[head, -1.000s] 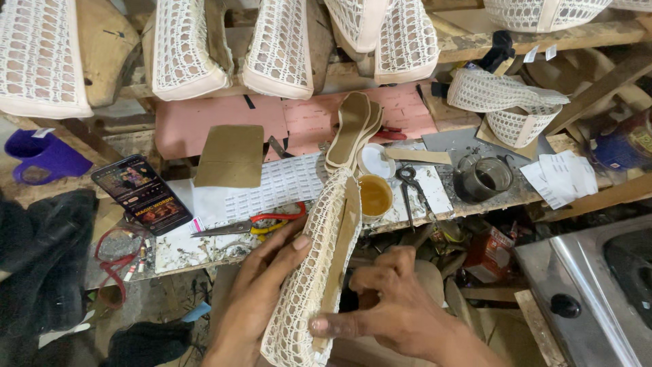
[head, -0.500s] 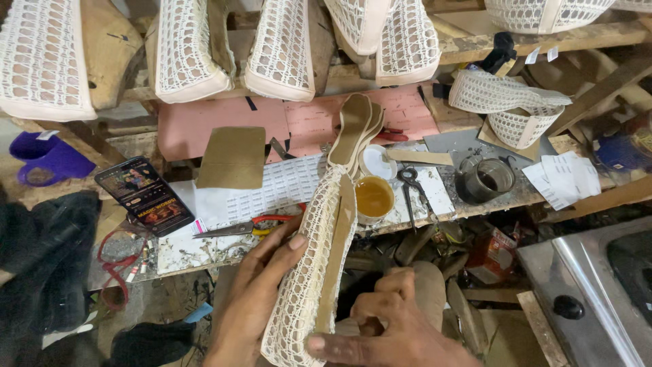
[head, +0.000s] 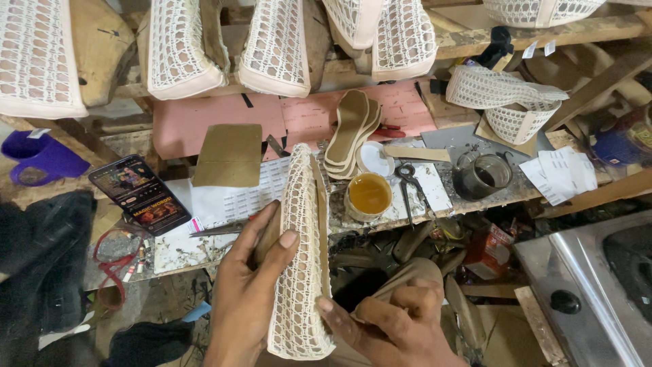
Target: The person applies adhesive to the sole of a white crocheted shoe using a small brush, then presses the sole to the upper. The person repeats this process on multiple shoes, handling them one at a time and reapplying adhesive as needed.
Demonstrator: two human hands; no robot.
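Only the head view to go on, so here's what it shows: the cream woven-mesh shoe upper on its last [head: 299, 265] sits low in the middle, sole side turned toward 3 o'clock, toe pointing up toward 12. The left hand [head: 248, 299] is wrapped around its left flank, thumb pressed on the mesh, fingers closed behind it. The right hand [head: 394, 326] is curled at about 5 o'clock, thumb tip touching the bottom edge near the heel; I can't tell if it pinches anything else. On the cluttered wooden workbench [head: 475, 194], the small round tub of amber glue [head: 369, 196] sits at 1 o'clock from the shoe, just beside it, with the black scissors [head: 409, 187] next over and a stack of tan insoles [head: 350, 132] at 12. My take on doing this bit well: keep the left grip firm so the last doesn't twist, and run the right thumb along the sole edge evenly so the mesh stays flat with no puckers. Watch the glue tub, it's close.
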